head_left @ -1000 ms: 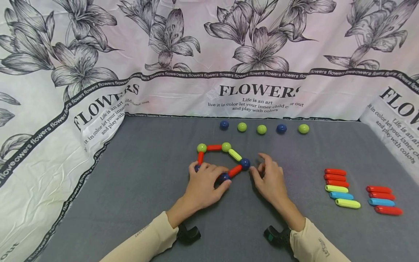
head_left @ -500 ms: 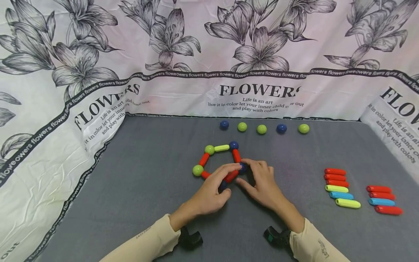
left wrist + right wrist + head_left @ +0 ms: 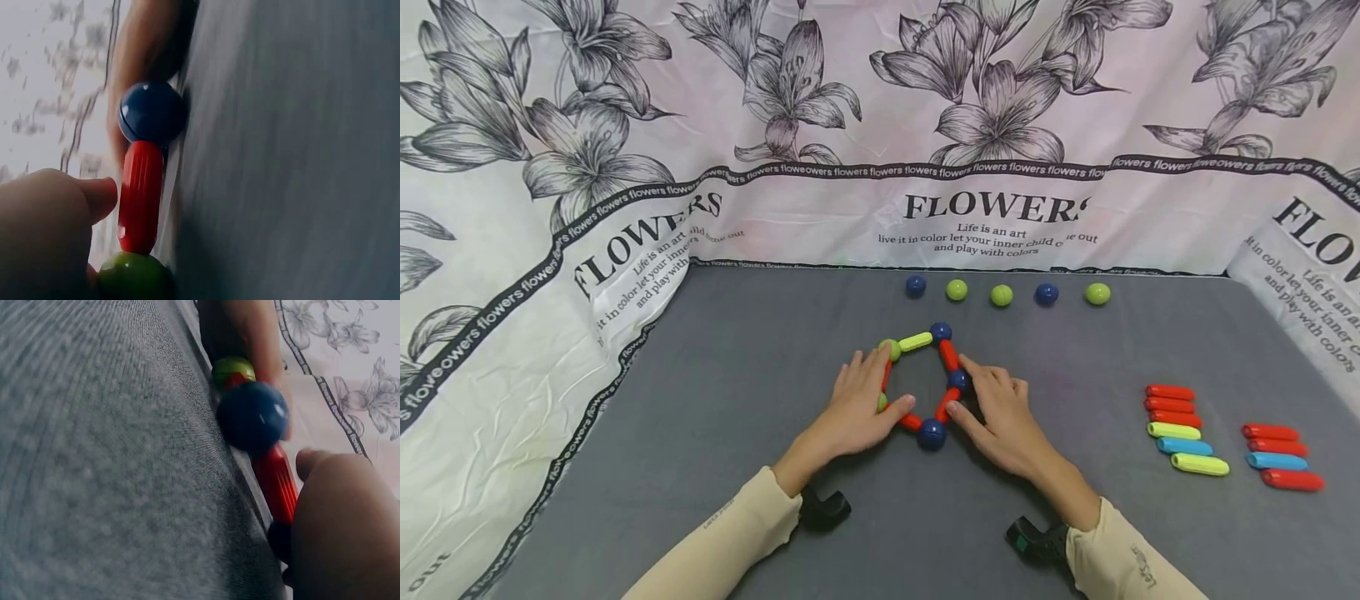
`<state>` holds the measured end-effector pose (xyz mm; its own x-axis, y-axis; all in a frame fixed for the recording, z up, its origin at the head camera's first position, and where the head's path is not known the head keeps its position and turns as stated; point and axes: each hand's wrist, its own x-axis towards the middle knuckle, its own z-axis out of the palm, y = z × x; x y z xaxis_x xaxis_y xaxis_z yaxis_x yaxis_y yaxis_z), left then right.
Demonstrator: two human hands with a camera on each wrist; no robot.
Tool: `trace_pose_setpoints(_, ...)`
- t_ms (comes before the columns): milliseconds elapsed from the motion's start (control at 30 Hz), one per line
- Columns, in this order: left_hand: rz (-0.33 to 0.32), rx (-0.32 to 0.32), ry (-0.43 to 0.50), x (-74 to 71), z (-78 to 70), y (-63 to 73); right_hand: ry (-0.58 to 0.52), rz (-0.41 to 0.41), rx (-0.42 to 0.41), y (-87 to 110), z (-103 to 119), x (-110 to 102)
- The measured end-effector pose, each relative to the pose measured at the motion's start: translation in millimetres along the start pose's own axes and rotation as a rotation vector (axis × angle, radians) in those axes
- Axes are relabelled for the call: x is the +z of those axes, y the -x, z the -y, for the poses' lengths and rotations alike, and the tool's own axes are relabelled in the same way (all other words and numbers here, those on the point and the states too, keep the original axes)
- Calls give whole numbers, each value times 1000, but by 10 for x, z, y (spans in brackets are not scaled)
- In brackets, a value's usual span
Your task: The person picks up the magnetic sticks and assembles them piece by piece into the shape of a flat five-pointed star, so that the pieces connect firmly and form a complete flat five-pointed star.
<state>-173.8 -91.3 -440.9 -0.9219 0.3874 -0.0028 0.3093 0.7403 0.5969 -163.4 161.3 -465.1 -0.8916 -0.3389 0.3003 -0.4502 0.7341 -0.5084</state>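
Observation:
A closed ring of magnetic balls and rods lies on the grey cloth in the head view. It has a yellow-green rod (image 3: pixel 915 342) at the far side, red rods (image 3: pixel 950 356), a front blue ball (image 3: pixel 932 434) and two green balls on the left. My left hand (image 3: pixel 853 412) lies along the left side, its extended fingers partly covering both green balls and a red rod between them. On the other side, my right hand (image 3: pixel 1006 417) has its index finger at the right blue ball (image 3: pixel 958 381) and its thumb by a red rod (image 3: pixel 275 481). Neither hand visibly pinches anything.
Several loose balls, including a green ball (image 3: pixel 1097 293) and a blue ball (image 3: pixel 1047 293), form a row at the back. To the right lie two stacks of rods, one including a blue rod (image 3: pixel 1184 447). A printed flower curtain (image 3: pixel 985 217) borders the table.
The ring has turned counterclockwise, its green balls coming round to the left side. My left hand has shifted left off the front blue ball; my right hand has moved slightly left, against the ring.

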Motion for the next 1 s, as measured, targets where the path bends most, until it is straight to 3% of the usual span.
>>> trace_pose_setpoints(67,36,9,4,48,-123,45,5,24,-2,-1,-14,-3)
trace_pose_setpoints(167,21,12,-53,89,-262,110,12,34,3,-4,-21,-5)
trace_pose_setpoints(300,-101,8,-94,55,-281,96,14,37,5,5,-24,-13)
trace_pose_setpoints(400,-223,33,-92,10,-199,47,-7,44,1,7,-23,-21)
trace_pose_setpoints(467,-267,62,-102,-4,-130,16,-17,51,0,7,-22,-24)
trace_pose_setpoints(533,-249,89,-117,-14,-66,-8,-30,50,1,2,-20,-26)
trace_pose_setpoints(700,-24,130,-104,-36,15,-31,-51,12,12,-15,-22,-21)
trace_pose_setpoints(767,34,140,-101,-37,20,-30,-62,-8,18,-28,-27,-18)
trace_pose_setpoints(1000,30,153,-95,-18,38,-27,-88,-29,5,-107,-82,-1)
